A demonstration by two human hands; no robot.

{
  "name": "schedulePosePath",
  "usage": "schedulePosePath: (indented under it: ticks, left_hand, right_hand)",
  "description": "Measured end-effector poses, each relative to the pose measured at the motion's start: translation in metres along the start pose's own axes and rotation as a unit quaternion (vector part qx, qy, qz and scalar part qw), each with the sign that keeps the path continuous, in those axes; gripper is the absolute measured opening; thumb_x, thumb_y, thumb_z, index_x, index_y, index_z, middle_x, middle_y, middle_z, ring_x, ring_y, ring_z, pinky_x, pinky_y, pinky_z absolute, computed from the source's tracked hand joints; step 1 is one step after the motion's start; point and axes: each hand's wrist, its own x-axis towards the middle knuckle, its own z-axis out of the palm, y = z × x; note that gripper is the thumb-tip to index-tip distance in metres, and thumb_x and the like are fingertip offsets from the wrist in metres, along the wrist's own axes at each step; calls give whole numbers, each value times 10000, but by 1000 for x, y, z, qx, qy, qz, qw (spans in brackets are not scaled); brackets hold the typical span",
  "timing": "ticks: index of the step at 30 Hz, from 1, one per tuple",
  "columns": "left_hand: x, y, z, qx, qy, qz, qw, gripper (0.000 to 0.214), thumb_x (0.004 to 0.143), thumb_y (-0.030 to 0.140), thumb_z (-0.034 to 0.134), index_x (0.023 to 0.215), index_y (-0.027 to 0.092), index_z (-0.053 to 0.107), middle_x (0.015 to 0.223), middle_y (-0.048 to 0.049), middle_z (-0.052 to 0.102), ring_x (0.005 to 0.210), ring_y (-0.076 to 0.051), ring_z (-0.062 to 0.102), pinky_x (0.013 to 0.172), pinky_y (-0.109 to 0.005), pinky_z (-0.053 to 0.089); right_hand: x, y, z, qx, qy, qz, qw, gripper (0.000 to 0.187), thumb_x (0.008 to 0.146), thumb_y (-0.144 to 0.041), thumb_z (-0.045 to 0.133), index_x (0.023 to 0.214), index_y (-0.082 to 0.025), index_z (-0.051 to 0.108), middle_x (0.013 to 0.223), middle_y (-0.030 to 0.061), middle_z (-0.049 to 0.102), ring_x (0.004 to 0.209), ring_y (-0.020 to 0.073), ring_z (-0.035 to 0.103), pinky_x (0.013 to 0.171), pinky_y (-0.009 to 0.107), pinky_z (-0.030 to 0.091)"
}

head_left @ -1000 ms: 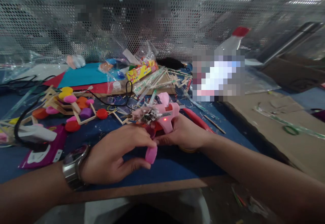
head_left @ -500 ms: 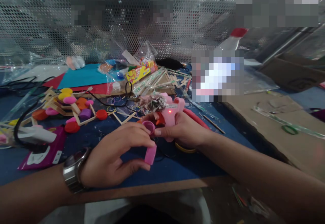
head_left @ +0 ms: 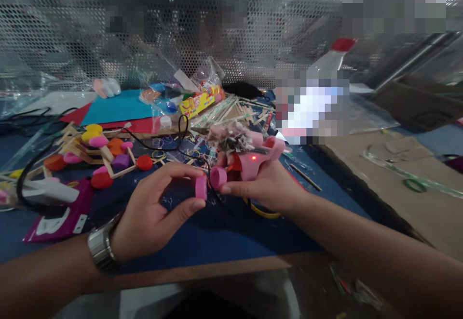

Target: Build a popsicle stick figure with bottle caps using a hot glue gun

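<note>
My left hand (head_left: 152,213) pinches a pink bottle cap (head_left: 201,187) on edge between thumb and fingertips. Close to its right, a second pink bottle cap (head_left: 218,178) sits at the thumb tip of my right hand (head_left: 267,184). That same hand is wrapped round a pink glue gun (head_left: 249,165) with a small red light lit on its body. Frayed, greyish stuff (head_left: 231,138) covers the gun's front end, and an orange-red part shows beneath it. The two caps are slightly apart. The right fingers are partly hidden behind the gun.
Left lies a craft-stick frame (head_left: 104,152) with colourful bottle caps. A purple packet (head_left: 68,213) is near the left wrist. Behind are a yellow box (head_left: 198,101), craft sticks (head_left: 231,112) and blue sheet (head_left: 115,109). Black cable (head_left: 144,146) crosses the table; cardboard (head_left: 361,165) lies right.
My left hand has raised its cap and turned it upright, nearer the other cap. The glue gun has shifted right and tilted, and the right-hand cap has turned in the grip.
</note>
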Motion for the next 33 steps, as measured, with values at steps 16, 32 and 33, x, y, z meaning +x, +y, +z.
schedulePosePath:
  ticks: [16, 32, 33]
  left_hand:
    - [1, -1, 3, 34, -3, -25, 999, 300, 911, 384, 795, 1159, 260, 681, 1049, -21, 791, 839, -171, 781, 731, -256, 654]
    - [1, -3, 5, 23, -4, -27, 999, 288, 911, 355, 800, 1164, 271, 692, 1039, -11, 797, 820, -166, 774, 738, -261, 647]
    - [1, -3, 5, 23, -4, -26, 999, 289, 911, 356, 800, 1164, 270, 692, 1040, -12, 797, 818, -164, 773, 737, -259, 646]
  right_hand:
    - [-12, -12, 8, -175, -13, -82, 981, 391, 759, -455, 916, 1082, -276, 787, 1108, 46, 817, 1138, 292, 751, 1129, 453, 572]
    - [-9, -22, 19, -95, -39, -58, 993, 259, 773, -418, 911, 930, -280, 758, 1073, 35, 795, 1178, 290, 729, 1141, 445, 553]
    - [-8, -22, 19, -95, -41, -55, 993, 258, 774, -417, 910, 928, -276, 759, 1080, 38, 796, 1186, 292, 727, 1143, 445, 552]
